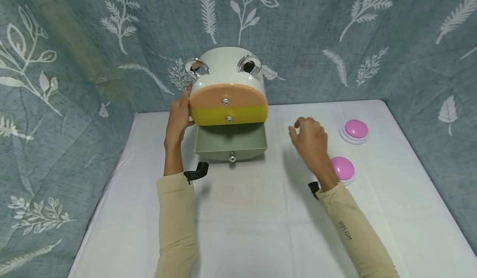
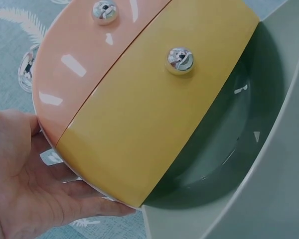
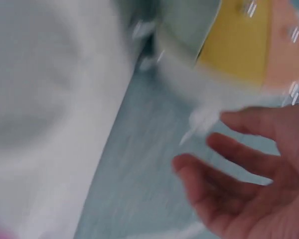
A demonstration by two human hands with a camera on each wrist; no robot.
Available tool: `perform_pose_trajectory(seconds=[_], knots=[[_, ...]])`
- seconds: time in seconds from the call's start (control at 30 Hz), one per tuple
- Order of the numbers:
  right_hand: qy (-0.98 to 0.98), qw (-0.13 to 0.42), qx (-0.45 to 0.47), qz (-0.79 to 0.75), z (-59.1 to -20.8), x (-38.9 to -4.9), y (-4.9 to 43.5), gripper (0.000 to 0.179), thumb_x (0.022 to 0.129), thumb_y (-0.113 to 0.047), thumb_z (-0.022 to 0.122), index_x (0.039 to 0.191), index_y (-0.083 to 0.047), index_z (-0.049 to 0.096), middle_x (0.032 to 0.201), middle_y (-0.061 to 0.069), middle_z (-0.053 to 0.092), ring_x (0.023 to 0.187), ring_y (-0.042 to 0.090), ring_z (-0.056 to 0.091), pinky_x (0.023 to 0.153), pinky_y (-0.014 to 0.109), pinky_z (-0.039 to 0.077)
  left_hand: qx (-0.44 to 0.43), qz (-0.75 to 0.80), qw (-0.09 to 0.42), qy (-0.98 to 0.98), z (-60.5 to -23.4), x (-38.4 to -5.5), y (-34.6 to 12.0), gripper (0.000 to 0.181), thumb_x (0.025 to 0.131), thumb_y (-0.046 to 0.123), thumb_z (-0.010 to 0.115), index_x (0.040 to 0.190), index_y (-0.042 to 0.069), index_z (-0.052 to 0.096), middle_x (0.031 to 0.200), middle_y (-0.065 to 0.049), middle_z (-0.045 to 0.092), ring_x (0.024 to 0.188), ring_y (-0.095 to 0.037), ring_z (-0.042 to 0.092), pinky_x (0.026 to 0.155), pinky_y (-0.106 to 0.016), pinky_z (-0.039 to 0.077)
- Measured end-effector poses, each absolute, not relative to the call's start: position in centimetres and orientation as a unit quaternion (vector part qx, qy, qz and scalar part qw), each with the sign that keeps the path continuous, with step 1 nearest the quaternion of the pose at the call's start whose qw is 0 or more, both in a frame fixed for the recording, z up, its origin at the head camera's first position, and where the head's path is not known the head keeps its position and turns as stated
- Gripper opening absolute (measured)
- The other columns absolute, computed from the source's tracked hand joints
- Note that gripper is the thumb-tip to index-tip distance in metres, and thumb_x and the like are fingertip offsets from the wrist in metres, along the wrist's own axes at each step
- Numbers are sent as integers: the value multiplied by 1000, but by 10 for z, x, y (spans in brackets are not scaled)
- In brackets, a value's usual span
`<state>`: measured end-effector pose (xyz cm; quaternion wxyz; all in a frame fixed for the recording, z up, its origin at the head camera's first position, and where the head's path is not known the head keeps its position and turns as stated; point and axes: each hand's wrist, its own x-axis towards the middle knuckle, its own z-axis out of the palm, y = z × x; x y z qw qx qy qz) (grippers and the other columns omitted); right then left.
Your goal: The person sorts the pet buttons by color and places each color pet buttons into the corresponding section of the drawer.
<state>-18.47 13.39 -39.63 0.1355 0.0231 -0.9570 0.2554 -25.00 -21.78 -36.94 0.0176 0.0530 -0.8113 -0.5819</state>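
A rounded drawer box [image 1: 229,64], white with two silver ring-shaped eyes, stands at the back of the table. Its orange drawer [image 1: 208,97] and yellow drawer [image 1: 246,115] are closed; the green bottom drawer [image 1: 212,145] is pulled out, with nothing visible inside. Against the box's left side rests my left hand [image 1: 179,114], its fingers reaching back along the side and the thumb near the yellow drawer's lower corner [image 2: 132,196]. My right hand [image 1: 310,141] hovers right of the box, fingers loosely bent, holding nothing; the right wrist view shows it [image 3: 249,184] apart from the box.
Two pink push buttons with white bases are on the right: one farther back [image 1: 356,129], one nearer [image 1: 343,168], partly behind the right wrist. A white cloth covers the table [image 1: 238,236]. Behind and beside it hangs a blue-green leaf-patterned curtain [image 1: 298,62].
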Motion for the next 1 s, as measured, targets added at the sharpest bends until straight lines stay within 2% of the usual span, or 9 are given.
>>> perform_pose_trajectory(seconds=[0.1,0.23,0.37,0.47,0.6,0.73,0.83,1.0], knots=[[-971,63,8,230,-400,-199,184,34,98,-19,71,114,11,69,109,36,65,99,55,64,81,63,53,54,-587,17,-808,-371,-249,-216,66,111,59,28,156,15,49,110,-1,52,104,-16,54,100,-62,55],[-980,-51,-23,191,-404,-214,248,53,97,-20,69,134,15,54,125,46,50,115,63,52,93,69,47,62,-589,10,-805,-372,-250,-214,69,110,62,30,152,13,53,114,-2,55,106,-16,56,101,-62,55],[-974,-127,-63,176,-407,-224,289,71,95,-22,70,150,8,37,140,50,33,128,69,38,103,76,41,69,-581,9,-811,-371,-251,-215,68,110,62,28,157,18,48,119,-6,54,110,-18,55,101,-61,55],[-966,-166,-73,186,-407,-228,308,83,94,-24,72,158,3,26,148,50,22,135,71,29,107,80,35,68,-576,14,-814,-371,-250,-216,68,110,61,25,157,17,48,117,-5,54,109,-17,56,100,-60,55],[-957,-200,-71,196,-407,-231,322,92,95,-24,72,163,-2,15,153,48,15,138,72,23,109,82,30,66,-579,17,-812,-371,-249,-216,69,110,62,27,153,14,52,113,-2,55,107,-16,57,100,-59,56],[-953,-220,-56,199,-414,-238,324,97,94,-25,74,165,-3,12,154,46,17,141,68,24,111,81,30,63,-582,19,-811,-371,-248,-218,66,110,62,27,156,20,49,116,-3,55,108,-16,57,100,-60,56],[-952,-225,-44,201,-422,-243,323,95,94,-24,75,163,1,14,155,45,20,143,63,26,114,78,29,61,-579,20,-813,-370,-248,-218,64,110,61,26,158,23,47,114,-2,55,106,-15,57,100,-59,56],[-959,-194,-40,203,-433,-244,321,83,95,-17,73,156,8,24,148,47,28,138,62,35,115,74,34,61,-575,17,-815,-369,-249,-218,65,111,59,25,155,19,50,107,1,54,102,-13,57,99,-58,57]])
